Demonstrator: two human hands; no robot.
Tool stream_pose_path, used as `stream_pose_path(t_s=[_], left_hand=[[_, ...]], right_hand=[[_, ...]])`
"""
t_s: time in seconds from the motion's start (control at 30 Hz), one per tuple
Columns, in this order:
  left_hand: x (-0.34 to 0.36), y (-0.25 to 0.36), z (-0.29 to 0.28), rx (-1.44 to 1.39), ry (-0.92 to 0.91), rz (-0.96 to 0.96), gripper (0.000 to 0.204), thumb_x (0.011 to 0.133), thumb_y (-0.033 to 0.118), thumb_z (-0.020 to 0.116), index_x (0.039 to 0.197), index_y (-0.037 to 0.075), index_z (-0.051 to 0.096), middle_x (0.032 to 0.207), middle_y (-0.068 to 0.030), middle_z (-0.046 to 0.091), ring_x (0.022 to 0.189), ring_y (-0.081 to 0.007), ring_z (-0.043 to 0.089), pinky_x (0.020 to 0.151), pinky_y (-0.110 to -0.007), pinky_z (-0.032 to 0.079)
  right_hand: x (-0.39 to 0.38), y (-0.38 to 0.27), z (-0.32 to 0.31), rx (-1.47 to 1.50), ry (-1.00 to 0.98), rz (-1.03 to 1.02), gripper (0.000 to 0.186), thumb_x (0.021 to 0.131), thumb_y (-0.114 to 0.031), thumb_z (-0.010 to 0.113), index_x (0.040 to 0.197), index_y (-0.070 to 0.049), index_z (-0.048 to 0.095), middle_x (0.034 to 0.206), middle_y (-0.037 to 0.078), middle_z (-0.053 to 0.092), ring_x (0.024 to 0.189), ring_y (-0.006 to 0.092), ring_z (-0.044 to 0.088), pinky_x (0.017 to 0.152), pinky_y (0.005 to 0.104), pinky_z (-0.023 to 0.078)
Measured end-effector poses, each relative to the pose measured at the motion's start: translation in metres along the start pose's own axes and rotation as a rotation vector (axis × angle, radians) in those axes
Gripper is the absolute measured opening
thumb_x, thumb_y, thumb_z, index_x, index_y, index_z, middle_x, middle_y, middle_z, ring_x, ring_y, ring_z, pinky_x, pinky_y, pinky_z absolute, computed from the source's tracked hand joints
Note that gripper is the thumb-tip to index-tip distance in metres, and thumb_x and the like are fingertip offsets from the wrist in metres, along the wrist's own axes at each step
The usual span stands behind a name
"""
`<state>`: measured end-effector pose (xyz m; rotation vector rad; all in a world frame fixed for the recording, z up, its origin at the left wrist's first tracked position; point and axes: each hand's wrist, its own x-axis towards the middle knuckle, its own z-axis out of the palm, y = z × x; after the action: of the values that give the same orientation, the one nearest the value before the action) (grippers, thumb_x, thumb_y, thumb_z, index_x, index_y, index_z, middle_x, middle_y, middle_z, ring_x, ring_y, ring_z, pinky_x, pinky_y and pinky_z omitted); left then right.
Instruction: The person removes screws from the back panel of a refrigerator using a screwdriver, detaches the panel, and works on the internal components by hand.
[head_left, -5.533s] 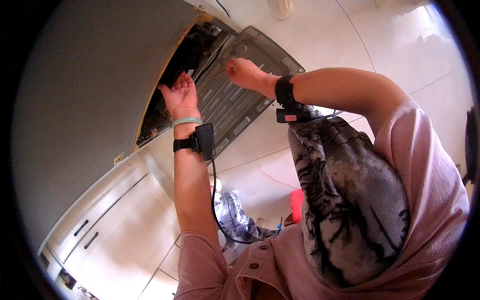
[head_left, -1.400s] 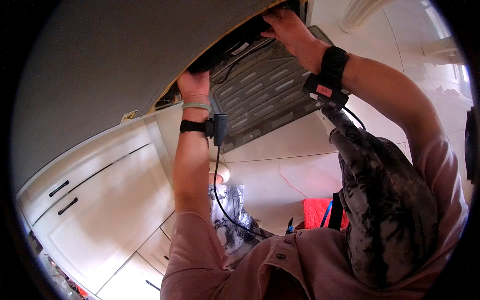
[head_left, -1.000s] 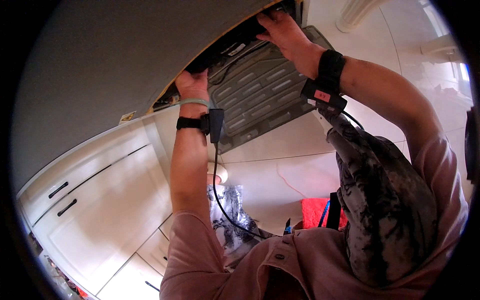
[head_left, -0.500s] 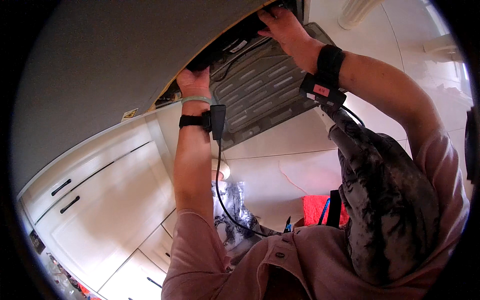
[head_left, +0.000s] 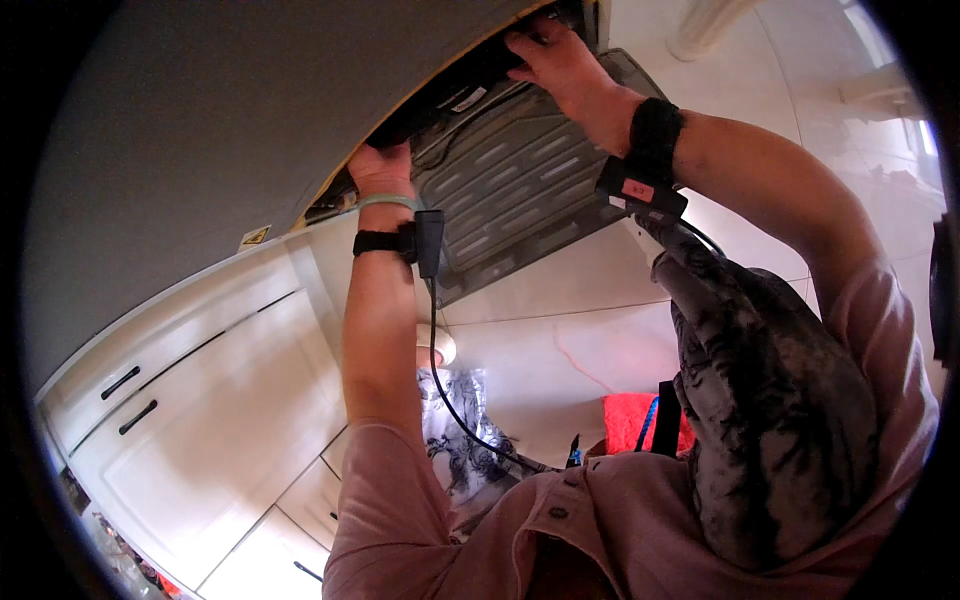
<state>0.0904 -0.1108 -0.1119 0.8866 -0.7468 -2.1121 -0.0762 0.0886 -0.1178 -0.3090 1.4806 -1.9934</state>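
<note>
A long black part [head_left: 440, 97] with a white label lies in the dark gap behind the edge of a large grey panel [head_left: 200, 130]. My right hand [head_left: 568, 72] grips its far end, thumb and fingers bent against it. At its near end my left hand [head_left: 380, 170] reaches up into the gap, and the black part and panel edge hide its fingers. A green bangle [head_left: 388, 200] circles my left wrist. Beside the gap is a grey metal plate [head_left: 545, 165] with pressed ribs, and a thin dark cable runs along its upper edge.
White cabinets [head_left: 190, 420] with black handles stand at lower left. A yellow warning sticker [head_left: 256, 236] marks the grey panel's rim. Pale floor tiles [head_left: 560, 350] spread below the plate, with a red cloth-like thing [head_left: 630, 422] near my body. Pale round legs [head_left: 700, 30] stand at upper right.
The whole view has shifted slightly. My right hand sits a little lower and further left, and my left hand a little further left; both stay at the black part.
</note>
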Motion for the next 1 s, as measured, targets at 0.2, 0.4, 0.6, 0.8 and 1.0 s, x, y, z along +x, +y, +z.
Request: stream_pose_path(t_s=[0.2, 0.4, 0.6, 0.8, 1.0], left_hand=[[-0.002, 0.003, -0.001, -0.068, -0.003, -0.065, 0.038, 0.091, 0.03, 0.061, 0.123, 0.008, 0.058, 0.126, -0.0086, 0.058, 0.118, -0.0283, 0.051, 0.103, -0.047, 0.041], [-0.004, 0.002, 0.0, -0.098, -0.055, -0.071, 0.034, 0.089, 0.026, 0.064, 0.117, 0.007, 0.061, 0.123, -0.0087, 0.06, 0.116, -0.0276, 0.054, 0.1, -0.046, 0.044], [0.0, -0.001, -0.001, -0.044, -0.043, -0.038, 0.036, 0.09, 0.028, 0.063, 0.118, 0.006, 0.06, 0.123, -0.009, 0.06, 0.115, -0.0281, 0.054, 0.1, -0.047, 0.044], [-0.007, 0.003, 0.006, -0.093, -0.015, -0.09, 0.038, 0.089, 0.028, 0.064, 0.12, 0.007, 0.059, 0.122, -0.0101, 0.06, 0.117, -0.0293, 0.052, 0.105, -0.049, 0.039], [-0.01, 0.004, 0.006, -0.093, -0.008, -0.067, 0.037, 0.092, 0.027, 0.06, 0.123, 0.007, 0.058, 0.13, -0.0118, 0.056, 0.119, -0.0323, 0.051, 0.103, -0.051, 0.04]], right_hand=[[0.002, -0.004, -0.004, 0.029, -0.079, 0.074, 0.044, 0.094, -0.025, 0.061, 0.127, 0.0, 0.047, 0.123, 0.012, 0.053, 0.109, 0.0231, 0.056, 0.086, 0.035, 0.056], [0.021, 0.015, -0.006, 0.056, -0.12, -0.047, 0.041, 0.095, -0.026, 0.056, 0.128, -0.001, 0.051, 0.123, 0.013, 0.058, 0.106, 0.0264, 0.06, 0.083, 0.0392, 0.056], [0.021, 0.021, -0.004, -0.102, -0.038, -0.062, 0.05, 0.094, -0.032, 0.059, 0.131, 0.0, 0.048, 0.125, 0.014, 0.057, 0.111, 0.03, 0.057, 0.087, 0.0414, 0.055], [0.026, 0.018, -0.007, -0.108, -0.057, -0.049, 0.054, 0.093, -0.036, 0.061, 0.13, 0.001, 0.048, 0.125, 0.016, 0.056, 0.108, 0.029, 0.059, 0.084, 0.0406, 0.057], [0.023, 0.017, -0.007, -0.062, -0.063, -0.087, 0.053, 0.093, -0.034, 0.061, 0.13, 0.001, 0.047, 0.124, 0.018, 0.056, 0.104, 0.031, 0.062, 0.085, 0.0412, 0.057]])
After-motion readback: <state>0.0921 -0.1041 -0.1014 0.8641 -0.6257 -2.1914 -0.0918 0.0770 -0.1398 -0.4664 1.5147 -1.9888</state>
